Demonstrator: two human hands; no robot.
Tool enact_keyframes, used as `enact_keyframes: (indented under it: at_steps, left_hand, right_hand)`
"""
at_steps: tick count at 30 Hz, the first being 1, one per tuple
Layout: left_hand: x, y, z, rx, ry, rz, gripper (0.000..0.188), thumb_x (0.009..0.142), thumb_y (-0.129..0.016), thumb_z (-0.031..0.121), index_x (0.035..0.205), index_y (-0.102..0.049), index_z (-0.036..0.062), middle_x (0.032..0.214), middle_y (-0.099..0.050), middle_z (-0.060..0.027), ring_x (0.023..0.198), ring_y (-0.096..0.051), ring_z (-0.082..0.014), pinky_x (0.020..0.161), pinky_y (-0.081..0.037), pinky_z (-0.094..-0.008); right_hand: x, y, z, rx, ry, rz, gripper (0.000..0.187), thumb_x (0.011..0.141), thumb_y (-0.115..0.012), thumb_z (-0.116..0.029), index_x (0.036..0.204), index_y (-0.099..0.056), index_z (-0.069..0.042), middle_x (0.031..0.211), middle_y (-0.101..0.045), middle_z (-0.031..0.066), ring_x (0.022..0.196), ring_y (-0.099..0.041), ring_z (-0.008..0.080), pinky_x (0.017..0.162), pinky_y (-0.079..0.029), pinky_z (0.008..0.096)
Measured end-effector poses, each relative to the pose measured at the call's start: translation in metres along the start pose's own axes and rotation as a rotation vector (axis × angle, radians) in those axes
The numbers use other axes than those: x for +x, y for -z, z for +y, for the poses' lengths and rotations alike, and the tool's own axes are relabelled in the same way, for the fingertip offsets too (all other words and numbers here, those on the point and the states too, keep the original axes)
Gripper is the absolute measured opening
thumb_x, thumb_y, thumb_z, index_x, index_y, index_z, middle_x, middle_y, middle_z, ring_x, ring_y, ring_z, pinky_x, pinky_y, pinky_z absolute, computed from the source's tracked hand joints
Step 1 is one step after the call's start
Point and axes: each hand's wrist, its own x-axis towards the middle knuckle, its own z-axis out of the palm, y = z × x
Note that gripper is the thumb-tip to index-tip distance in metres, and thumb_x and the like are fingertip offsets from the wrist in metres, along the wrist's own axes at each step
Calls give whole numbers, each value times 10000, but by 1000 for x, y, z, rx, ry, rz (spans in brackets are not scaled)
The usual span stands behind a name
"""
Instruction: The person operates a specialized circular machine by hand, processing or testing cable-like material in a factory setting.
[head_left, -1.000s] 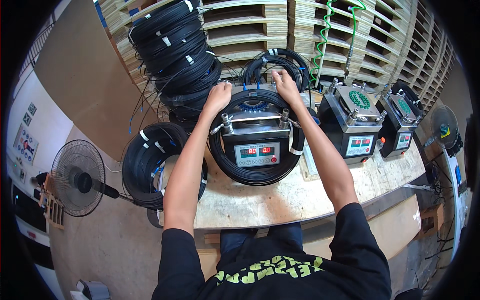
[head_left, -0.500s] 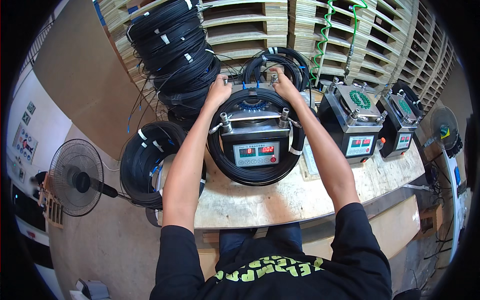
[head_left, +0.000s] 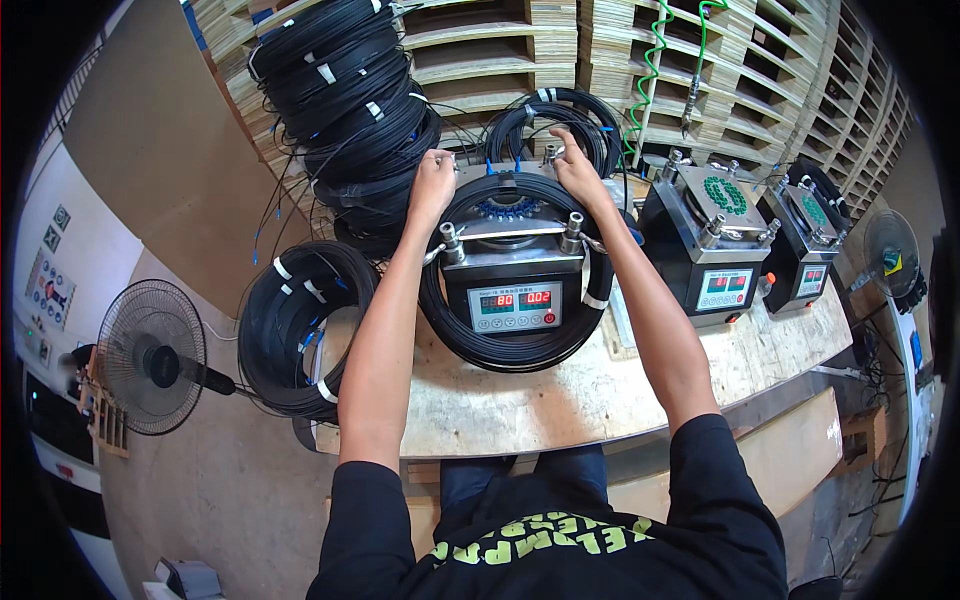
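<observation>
The machine (head_left: 513, 262) stands on the table (head_left: 480, 420) straight ahead of the person, its panel (head_left: 516, 306) turned toward them and its metal top facing up. Around the panel hangs the black coil (head_left: 510, 358), near-round, its open face toward the person and its slightly longer axis running from far to near in this view. The loop passes outside both front posts (head_left: 573, 235), and its far end lies over the top, behind the blue ring (head_left: 507, 208). Just beyond, two blue tips (head_left: 489, 167) point away from the person. The left hand (head_left: 434, 187) is curled at the machine's far left corner, the right hand (head_left: 580, 178) bent at the far right post (head_left: 550, 154); whether either is clenched on anything I cannot tell. At the left, the tub-like coil (head_left: 262, 340) opens upward, with blue-ended cables inside it. The stack (head_left: 350, 120) of coils rises behind the left hand, and the far coil (head_left: 600, 118) sits beyond the right. To the right, the second machine (head_left: 672, 262) bears a green ring (head_left: 725, 195); near it stands an orange-capped bottle (head_left: 767, 284), its contents too small to tell.
</observation>
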Motion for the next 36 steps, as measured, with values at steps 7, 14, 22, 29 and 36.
enact_keyframes:
  at_steps: [7,14,22,29,36]
  left_hand:
    - [-4,-2,9,-12,-30,-20,337,931,-470,176,1173,-569,-37,801,-656,-166,741,-650,-254,721,-489,-372]
    - [-3,0,3,-74,-58,-39,349,917,-470,131,1211,-557,-37,712,-632,-118,644,-619,-193,644,-481,-341]
    - [-7,2,11,36,11,-83,372,930,-451,153,1232,-583,-20,954,-688,-128,827,-652,-183,764,-499,-301]
    - [-7,0,8,-8,-78,-46,404,906,-445,135,1254,-559,-37,713,-631,-118,653,-610,-198,666,-471,-343]
    - [-12,3,16,-33,-9,-123,408,901,-437,114,1261,-582,-11,883,-673,-108,723,-603,-160,684,-473,-281]
  right_hand:
    - [1,0,10,134,-2,27,573,875,-494,-7,1424,-387,-128,680,-504,94,659,-555,195,696,-461,353]
    - [1,-2,12,88,26,45,525,896,-480,-70,1415,-429,-131,856,-630,181,848,-654,293,828,-484,390]
    - [-3,-1,11,56,82,27,509,920,-415,-39,1425,-423,-98,1035,-615,146,926,-630,208,882,-488,342]
    - [-3,-1,9,138,45,14,487,957,-428,-81,1442,-403,-108,1005,-604,108,867,-600,155,754,-491,290]
    - [-6,2,-6,110,-71,40,513,1024,-415,-413,1432,-431,-103,953,-632,151,893,-612,223,803,-472,325]
